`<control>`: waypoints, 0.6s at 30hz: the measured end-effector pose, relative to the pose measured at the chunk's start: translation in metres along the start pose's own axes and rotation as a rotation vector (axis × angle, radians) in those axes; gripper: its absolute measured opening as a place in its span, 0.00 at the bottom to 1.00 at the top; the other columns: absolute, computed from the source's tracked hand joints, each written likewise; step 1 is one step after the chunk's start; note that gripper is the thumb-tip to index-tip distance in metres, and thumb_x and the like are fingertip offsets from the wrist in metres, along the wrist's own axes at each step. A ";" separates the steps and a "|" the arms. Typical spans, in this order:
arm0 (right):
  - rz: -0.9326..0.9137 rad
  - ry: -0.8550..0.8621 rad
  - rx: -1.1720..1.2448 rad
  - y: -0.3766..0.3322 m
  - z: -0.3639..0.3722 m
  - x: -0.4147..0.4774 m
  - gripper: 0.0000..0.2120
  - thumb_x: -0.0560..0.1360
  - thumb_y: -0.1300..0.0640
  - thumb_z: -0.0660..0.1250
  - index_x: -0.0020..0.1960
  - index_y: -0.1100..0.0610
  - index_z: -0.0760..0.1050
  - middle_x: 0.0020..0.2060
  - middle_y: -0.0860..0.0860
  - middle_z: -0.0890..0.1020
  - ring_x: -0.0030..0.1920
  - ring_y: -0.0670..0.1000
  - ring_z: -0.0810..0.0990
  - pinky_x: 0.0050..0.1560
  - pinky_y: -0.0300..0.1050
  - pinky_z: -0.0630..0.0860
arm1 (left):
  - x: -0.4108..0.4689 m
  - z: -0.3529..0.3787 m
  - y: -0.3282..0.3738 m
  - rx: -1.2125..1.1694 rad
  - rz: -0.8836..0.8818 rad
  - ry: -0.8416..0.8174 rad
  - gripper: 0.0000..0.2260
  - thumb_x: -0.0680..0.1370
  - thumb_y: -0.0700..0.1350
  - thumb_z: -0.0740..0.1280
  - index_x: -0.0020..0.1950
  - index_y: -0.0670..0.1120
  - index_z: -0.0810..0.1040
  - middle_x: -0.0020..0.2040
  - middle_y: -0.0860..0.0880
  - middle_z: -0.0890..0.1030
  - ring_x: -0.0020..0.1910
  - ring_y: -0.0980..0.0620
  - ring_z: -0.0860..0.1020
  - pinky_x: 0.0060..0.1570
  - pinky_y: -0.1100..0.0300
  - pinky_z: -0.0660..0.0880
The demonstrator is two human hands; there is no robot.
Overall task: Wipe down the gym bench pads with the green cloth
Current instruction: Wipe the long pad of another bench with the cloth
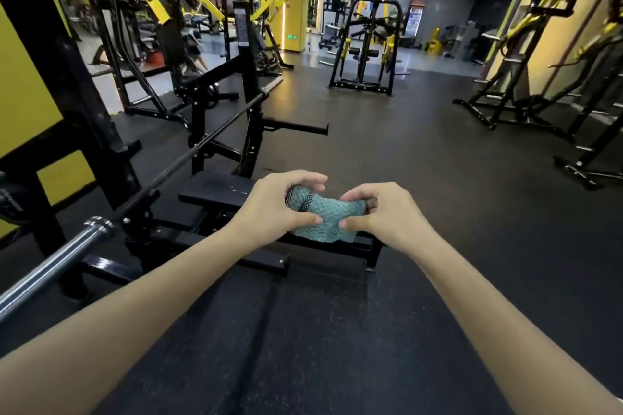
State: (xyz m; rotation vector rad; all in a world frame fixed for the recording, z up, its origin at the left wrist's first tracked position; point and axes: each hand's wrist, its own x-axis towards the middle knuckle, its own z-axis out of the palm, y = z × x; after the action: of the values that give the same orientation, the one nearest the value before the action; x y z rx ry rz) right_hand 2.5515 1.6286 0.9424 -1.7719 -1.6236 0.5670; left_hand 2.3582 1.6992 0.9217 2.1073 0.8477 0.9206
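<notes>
Both of my hands hold the green cloth (325,217) in front of me, bunched between them. My left hand (281,204) grips its left end, where a dark mesh part shows, with fingers curled over the top. My right hand (379,212) pinches the right end between thumb and fingers. Below and behind the hands sits the black bench frame (215,194) with a flat black pad. A long barbell (145,190) crosses on the left, resting in the rack.
Black rack uprights (247,91) stand behind the bench. A yellow wall (23,77) is at the left. Other black-and-yellow machines (367,47) stand farther back and at the right (539,77). Dark rubber floor (404,145) spreads between them.
</notes>
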 end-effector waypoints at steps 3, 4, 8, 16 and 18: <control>-0.038 0.000 -0.025 0.012 0.005 0.063 0.09 0.67 0.62 0.77 0.45 0.53 0.84 0.32 0.42 0.79 0.37 0.47 0.77 0.38 0.38 0.71 | 0.049 -0.004 -0.033 0.140 -0.001 0.060 0.21 0.67 0.40 0.81 0.57 0.52 0.82 0.47 0.58 0.83 0.49 0.63 0.80 0.57 0.62 0.73; -0.055 -0.007 -0.026 0.015 0.005 0.086 0.08 0.68 0.62 0.77 0.44 0.52 0.84 0.32 0.42 0.79 0.37 0.46 0.76 0.38 0.38 0.71 | 0.067 -0.006 -0.044 0.174 0.005 0.070 0.19 0.67 0.40 0.80 0.56 0.52 0.83 0.47 0.57 0.83 0.48 0.61 0.79 0.55 0.61 0.73; -0.094 -0.034 -0.033 0.022 0.002 0.177 0.06 0.70 0.59 0.75 0.45 0.51 0.83 0.42 0.45 0.81 0.46 0.47 0.78 0.46 0.40 0.72 | 0.142 -0.020 -0.085 0.304 -0.003 0.055 0.12 0.72 0.45 0.78 0.54 0.54 0.85 0.49 0.54 0.81 0.52 0.52 0.75 0.56 0.53 0.73; -0.097 -0.086 0.212 0.055 0.020 0.323 0.05 0.74 0.62 0.73 0.48 0.53 0.82 0.41 0.49 0.86 0.45 0.50 0.84 0.54 0.53 0.80 | 0.251 -0.052 -0.155 0.272 -0.075 0.038 0.06 0.70 0.50 0.79 0.44 0.57 0.85 0.47 0.58 0.83 0.53 0.57 0.76 0.53 0.60 0.73; -0.096 -0.109 0.260 0.063 0.026 0.356 0.06 0.74 0.61 0.73 0.49 0.54 0.82 0.42 0.49 0.86 0.47 0.50 0.85 0.55 0.53 0.80 | 0.270 -0.058 -0.170 0.197 -0.132 0.032 0.05 0.72 0.48 0.78 0.46 0.51 0.87 0.46 0.57 0.85 0.49 0.60 0.80 0.49 0.64 0.76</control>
State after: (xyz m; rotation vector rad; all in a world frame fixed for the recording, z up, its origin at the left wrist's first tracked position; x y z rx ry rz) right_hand 2.6257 1.9830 0.9208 -1.4887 -1.6164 0.8025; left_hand 2.4089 2.0190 0.9141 2.1761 1.1193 0.8328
